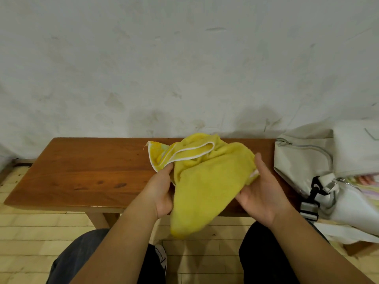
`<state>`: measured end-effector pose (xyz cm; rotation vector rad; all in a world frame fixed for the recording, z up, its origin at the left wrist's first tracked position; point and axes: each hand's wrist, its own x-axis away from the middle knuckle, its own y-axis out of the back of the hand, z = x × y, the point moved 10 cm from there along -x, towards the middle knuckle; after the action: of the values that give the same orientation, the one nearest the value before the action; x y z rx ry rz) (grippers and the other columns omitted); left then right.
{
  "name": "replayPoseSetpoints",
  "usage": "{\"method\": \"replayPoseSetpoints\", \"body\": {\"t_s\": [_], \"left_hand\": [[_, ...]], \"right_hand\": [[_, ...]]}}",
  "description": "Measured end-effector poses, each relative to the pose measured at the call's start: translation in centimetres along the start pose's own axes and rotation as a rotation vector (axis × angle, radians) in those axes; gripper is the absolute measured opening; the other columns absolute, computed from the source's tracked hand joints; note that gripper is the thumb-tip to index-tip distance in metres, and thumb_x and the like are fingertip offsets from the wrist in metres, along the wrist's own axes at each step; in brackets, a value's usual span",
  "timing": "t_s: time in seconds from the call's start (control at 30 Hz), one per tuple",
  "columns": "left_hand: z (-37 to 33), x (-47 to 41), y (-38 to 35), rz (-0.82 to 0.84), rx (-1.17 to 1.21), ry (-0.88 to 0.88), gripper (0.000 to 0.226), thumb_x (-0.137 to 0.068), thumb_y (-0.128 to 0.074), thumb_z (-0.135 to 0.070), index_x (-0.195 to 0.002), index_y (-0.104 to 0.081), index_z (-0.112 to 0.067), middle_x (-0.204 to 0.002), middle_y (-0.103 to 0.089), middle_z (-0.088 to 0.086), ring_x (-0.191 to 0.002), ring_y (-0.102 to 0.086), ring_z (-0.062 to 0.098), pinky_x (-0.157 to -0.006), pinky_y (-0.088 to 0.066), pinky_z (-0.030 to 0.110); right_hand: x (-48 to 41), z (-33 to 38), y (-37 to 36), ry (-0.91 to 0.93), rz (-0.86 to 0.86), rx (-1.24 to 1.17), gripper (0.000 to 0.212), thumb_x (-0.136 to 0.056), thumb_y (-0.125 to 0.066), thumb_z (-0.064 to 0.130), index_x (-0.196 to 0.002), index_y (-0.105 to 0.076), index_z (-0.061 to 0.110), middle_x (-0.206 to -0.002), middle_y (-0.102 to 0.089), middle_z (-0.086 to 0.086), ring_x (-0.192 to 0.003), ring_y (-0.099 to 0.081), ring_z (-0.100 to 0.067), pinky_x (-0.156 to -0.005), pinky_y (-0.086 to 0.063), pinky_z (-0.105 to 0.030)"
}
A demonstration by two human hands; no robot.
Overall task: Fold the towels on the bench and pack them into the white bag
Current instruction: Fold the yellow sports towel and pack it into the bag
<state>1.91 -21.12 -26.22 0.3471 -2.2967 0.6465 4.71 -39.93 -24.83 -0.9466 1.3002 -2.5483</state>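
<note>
A yellow towel [205,181] with white trim is bunched between my hands, partly lying on the wooden bench [86,173] and partly hanging over its front edge. My left hand [162,193] grips the towel's left side, fingers tucked into the cloth. My right hand [264,191] holds the right side, thumb on top and fingers hidden under the fabric. The white bag [311,160] stands open at the bench's right end, with pale folded cloth [371,189] showing inside.
A stained white wall [184,68] rises right behind the bench. The bag's black clip and strap [313,193] hang toward me at its front. Below the bench lie pale floor tiles [41,228] and my knees.
</note>
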Motion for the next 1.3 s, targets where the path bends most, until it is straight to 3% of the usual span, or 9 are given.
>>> {"method": "replayPoseSetpoints", "body": {"t_s": [0.13, 0.27, 0.43, 0.6, 0.77, 0.9, 1.03, 1.17, 1.3], "left_hand": [[0.3, 0.1, 0.1, 0.01, 0.017, 0.029, 0.055, -0.101, -0.037, -0.062, -0.122, -0.067, -0.02, -0.116, -0.074, 0.011, -0.114, -0.067, 0.03, -0.095, -0.053, 0.045], [0.1, -0.3, 0.6, 0.017, 0.058, 0.032, 0.063, -0.1, -0.031, -0.066, -0.129, -0.064, -0.021, -0.121, -0.072, 0.012, -0.113, -0.067, 0.03, -0.09, -0.052, 0.044], [-0.8, -1.0, 3.1, -0.182, 0.005, -0.074, 0.036, -0.104, -0.045, -0.049, -0.121, -0.062, -0.023, -0.109, -0.072, 0.007, -0.1, -0.068, 0.026, -0.073, -0.055, 0.038], [-2.2, -2.9, 1.0, -0.083, -0.081, -0.159, 0.038, -0.102, -0.053, -0.042, -0.128, -0.065, -0.017, -0.115, -0.074, 0.007, -0.107, -0.071, 0.025, -0.097, -0.054, 0.044], [-6.0, -4.4, -2.1, -0.034, 0.06, -0.306, 0.046, -0.101, -0.051, -0.045, -0.134, -0.062, -0.016, -0.12, -0.073, 0.007, -0.112, -0.069, 0.023, -0.098, -0.052, 0.041], [-5.4, -4.8, -3.5, 0.044, 0.089, -0.231, 0.05, -0.102, -0.047, -0.051, -0.135, -0.061, -0.016, -0.124, -0.071, 0.009, -0.114, -0.068, 0.026, -0.091, -0.054, 0.041], [-2.6, -3.8, -2.5, -0.014, -0.208, -0.047, 0.026, -0.101, -0.057, -0.032, -0.108, -0.072, -0.012, -0.093, -0.079, 0.007, -0.08, -0.075, 0.021, -0.069, -0.057, 0.034], [-2.6, -1.7, -0.9, 0.036, -0.308, -0.003, 0.028, -0.099, -0.062, -0.029, -0.117, -0.07, -0.009, -0.106, -0.077, 0.01, -0.095, -0.074, 0.025, -0.078, -0.057, 0.038], [-3.2, 1.1, 1.4, 0.058, -0.337, -0.027, 0.031, -0.095, -0.065, -0.03, -0.119, -0.07, -0.01, -0.112, -0.075, 0.012, -0.104, -0.072, 0.028, -0.091, -0.055, 0.043]], "right_hand": [[0.2, -2.3, 0.1, -0.096, -0.016, 0.279, 0.046, -0.094, -0.063, 0.029, -0.138, -0.06, 0.016, -0.131, -0.069, -0.009, -0.121, -0.066, -0.025, -0.101, -0.052, -0.047], [0.3, -2.2, 1.0, -0.091, -0.114, 0.312, 0.04, -0.094, -0.066, 0.03, -0.131, -0.065, 0.017, -0.121, -0.073, -0.01, -0.111, -0.071, -0.03, -0.089, -0.059, -0.05], [0.1, -1.0, 2.0, -0.014, -0.206, 0.242, 0.036, -0.093, -0.068, 0.036, -0.126, -0.067, 0.021, -0.115, -0.076, -0.009, -0.105, -0.073, -0.031, -0.096, -0.053, -0.051], [-0.8, -0.6, 1.3, 0.052, -0.193, 0.208, 0.032, -0.099, -0.06, 0.021, -0.13, -0.063, 0.012, -0.117, -0.075, -0.009, -0.109, -0.072, -0.025, -0.092, -0.053, -0.042], [-2.8, 1.0, -1.4, 0.12, -0.11, 0.167, 0.04, -0.102, -0.055, 0.025, -0.14, -0.057, 0.011, -0.128, -0.07, -0.008, -0.118, -0.067, -0.026, -0.106, -0.047, -0.047], [-2.3, 0.8, -1.5, 0.107, -0.11, 0.177, 0.04, -0.099, -0.056, 0.037, -0.134, -0.061, 0.018, -0.126, -0.072, -0.006, -0.115, -0.069, -0.024, -0.103, -0.05, -0.047], [-0.7, -0.3, 1.0, -0.009, -0.156, 0.424, 0.036, -0.095, -0.062, 0.042, -0.126, -0.064, 0.023, -0.118, -0.075, -0.004, -0.108, -0.073, -0.025, -0.096, -0.054, -0.047], [0.8, 1.7, 0.9, 0.033, -0.101, 0.487, 0.044, -0.094, -0.06, 0.034, -0.133, -0.061, 0.014, -0.128, -0.071, -0.003, -0.119, -0.067, -0.021, -0.105, -0.047, -0.043], [2.4, 3.2, 1.7, 0.136, -0.12, 0.638, 0.046, -0.086, -0.07, 0.031, -0.125, -0.067, 0.006, -0.121, -0.074, -0.002, -0.114, -0.069, -0.018, -0.109, -0.046, -0.043]]}}
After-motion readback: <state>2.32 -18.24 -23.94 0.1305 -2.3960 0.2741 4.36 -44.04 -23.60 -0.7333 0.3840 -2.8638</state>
